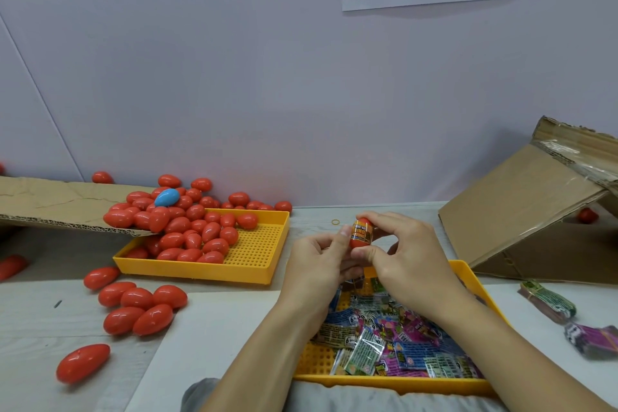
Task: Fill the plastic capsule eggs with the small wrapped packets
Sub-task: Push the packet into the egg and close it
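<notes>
Both hands, left hand (pixel 317 257) and right hand (pixel 406 254), pinch one red plastic capsule egg (pixel 360 233) with a packet showing, above near yellow tray of wrapped packets (pixel 394 341) | many red eggs (pixel 187 227) left, apparently unfilled | early.

Glossy smooth plastic is gleaming on the red eggs (pixel 187 231); the yellow tray (pixel 261 244) is showing matt perforated plastic; the wrapped packets (pixel 384 344) are glinting like shiny film; the cardboard ramp (pixel 508 210) is looking rough and matt.
</notes>
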`<state>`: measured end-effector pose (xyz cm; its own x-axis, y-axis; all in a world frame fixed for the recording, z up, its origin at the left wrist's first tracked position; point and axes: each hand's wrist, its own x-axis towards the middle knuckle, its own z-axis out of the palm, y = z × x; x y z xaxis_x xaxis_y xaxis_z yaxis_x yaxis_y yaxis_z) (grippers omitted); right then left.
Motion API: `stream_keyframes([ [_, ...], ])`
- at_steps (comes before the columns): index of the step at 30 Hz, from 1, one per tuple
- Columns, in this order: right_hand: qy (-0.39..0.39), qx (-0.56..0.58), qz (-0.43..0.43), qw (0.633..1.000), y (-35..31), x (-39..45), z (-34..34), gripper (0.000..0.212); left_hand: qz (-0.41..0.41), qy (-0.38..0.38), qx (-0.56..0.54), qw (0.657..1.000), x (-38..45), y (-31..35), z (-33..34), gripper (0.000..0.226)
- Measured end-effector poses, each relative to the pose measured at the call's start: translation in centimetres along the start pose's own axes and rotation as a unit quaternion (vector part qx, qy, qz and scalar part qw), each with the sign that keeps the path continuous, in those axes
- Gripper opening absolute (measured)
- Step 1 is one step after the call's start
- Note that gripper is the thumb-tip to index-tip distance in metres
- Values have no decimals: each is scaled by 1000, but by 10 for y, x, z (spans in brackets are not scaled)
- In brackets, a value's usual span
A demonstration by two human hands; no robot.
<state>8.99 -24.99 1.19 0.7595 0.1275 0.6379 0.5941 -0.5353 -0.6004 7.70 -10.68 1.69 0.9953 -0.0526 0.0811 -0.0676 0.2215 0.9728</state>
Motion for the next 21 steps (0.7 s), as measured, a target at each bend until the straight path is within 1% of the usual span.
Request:
stream_keyframes([
  [7,-1,-36,2,999,3,0,2,25,25,12,33,999,-1,-2,1,32],
  [10,0,-24,6,1000,2,0,1,25,20,23,41,999,0,-2,2,31],
  [13,-10,-3,0,1000,-1,0,0,23,17,10,37,999,1,-1,2,28],
  [17,-17,-17,-5,1000,-1,0,0,19,37,6,61,997,2,-4,1,40],
  [21,-14,-35,1,999,1,-1,0,24,46,6,72,996,3,-7,0,42],
])
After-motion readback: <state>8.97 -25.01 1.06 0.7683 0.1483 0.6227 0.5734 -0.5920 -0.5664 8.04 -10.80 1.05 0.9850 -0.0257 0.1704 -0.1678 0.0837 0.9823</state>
